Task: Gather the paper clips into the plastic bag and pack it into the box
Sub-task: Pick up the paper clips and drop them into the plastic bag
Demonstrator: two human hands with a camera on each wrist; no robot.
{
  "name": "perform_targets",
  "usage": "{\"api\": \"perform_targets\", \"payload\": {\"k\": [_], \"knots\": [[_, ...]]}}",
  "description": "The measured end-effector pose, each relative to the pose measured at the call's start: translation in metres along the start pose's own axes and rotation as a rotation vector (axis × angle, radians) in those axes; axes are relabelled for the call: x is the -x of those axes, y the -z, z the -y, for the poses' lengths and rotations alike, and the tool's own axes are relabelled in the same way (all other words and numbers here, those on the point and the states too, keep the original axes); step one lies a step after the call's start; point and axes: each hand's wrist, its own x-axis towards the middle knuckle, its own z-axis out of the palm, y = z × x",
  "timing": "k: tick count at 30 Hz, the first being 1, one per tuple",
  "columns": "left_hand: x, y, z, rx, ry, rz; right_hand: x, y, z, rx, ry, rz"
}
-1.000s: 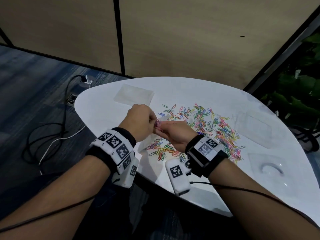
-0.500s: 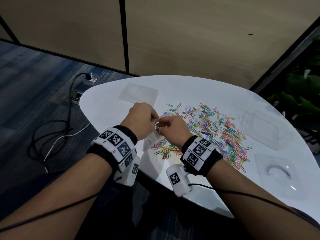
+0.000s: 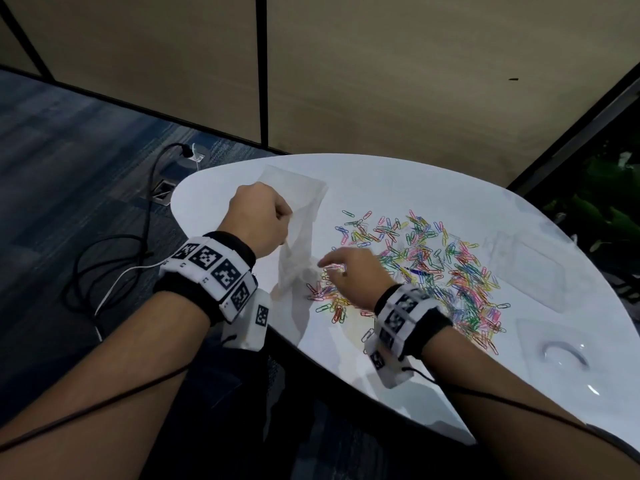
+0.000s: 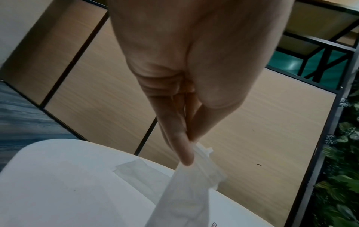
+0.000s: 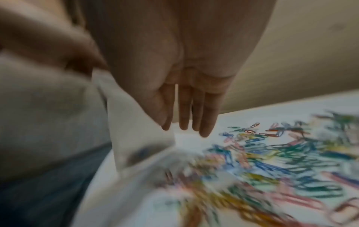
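A clear plastic bag (image 3: 298,251) hangs from my left hand (image 3: 261,221), which pinches its top edge above the table's left part. In the left wrist view the thumb and fingers (image 4: 182,147) pinch the bag (image 4: 186,192) at its rim. My right hand (image 3: 349,271) hovers low over the near left edge of a wide scatter of coloured paper clips (image 3: 433,265), fingers straight and holding nothing. In the blurred right wrist view the straight fingers (image 5: 192,116) point down beside the bag (image 5: 136,127) and the clips (image 5: 272,161).
A second flat clear bag (image 3: 294,183) lies at the back left of the white table (image 3: 415,181). Two clear plastic box parts sit at the right: one flat (image 3: 530,268), one with a ring-shaped dimple (image 3: 561,355). Cables (image 3: 104,268) lie on the floor at the left.
My hands, joined at the bag's mouth before, have come apart. The left hand lifted the bag up and back; the right hand let go and dropped toward the clips.
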Motion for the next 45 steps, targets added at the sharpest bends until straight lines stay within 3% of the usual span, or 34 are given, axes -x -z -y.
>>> {"api": "perform_targets", "payload": {"k": [2,4,7,11,14,20,25,29,33,37,40,45], "knots": [[0.001,0.001,0.002,-0.014,-0.009,0.013,0.001,-0.029,-0.01,0.266,0.095,0.221],[0.002,-0.001,0.002,-0.041,-0.028,0.034,0.005,-0.06,-0.018,0.418,0.191,0.295],[0.002,-0.001,0.003,-0.052,-0.026,0.054,0.007,-0.083,-0.032,0.53,0.293,0.216],[0.002,-0.003,0.002,-0.057,-0.04,0.074,0.006,-0.073,-0.048,0.619,0.387,0.043],[0.004,-0.005,0.0,-0.048,-0.046,0.086,0.006,-0.068,-0.057,0.564,0.306,-0.006],[0.004,-0.008,0.003,-0.047,-0.029,0.115,-0.003,-0.065,-0.052,0.485,0.191,0.033],[0.003,-0.009,0.004,-0.065,-0.033,0.12,-0.007,-0.036,-0.066,0.068,-0.192,-0.126],[0.003,-0.011,0.002,-0.062,-0.036,0.128,-0.007,0.0,-0.065,-0.398,-0.347,-0.218],[0.003,-0.015,-0.001,-0.064,-0.04,0.145,-0.006,0.031,-0.023,-1.079,-0.29,-0.208],[0.005,-0.017,-0.003,-0.047,-0.054,0.154,-0.004,0.031,0.023,-1.333,-0.161,-0.135],[0.005,-0.016,-0.004,-0.031,-0.059,0.161,-0.003,0.011,0.033,-1.192,-0.098,-0.156],[0.005,-0.017,-0.004,-0.026,-0.065,0.169,-0.006,-0.009,0.024,-0.609,-0.065,-0.301]]}}
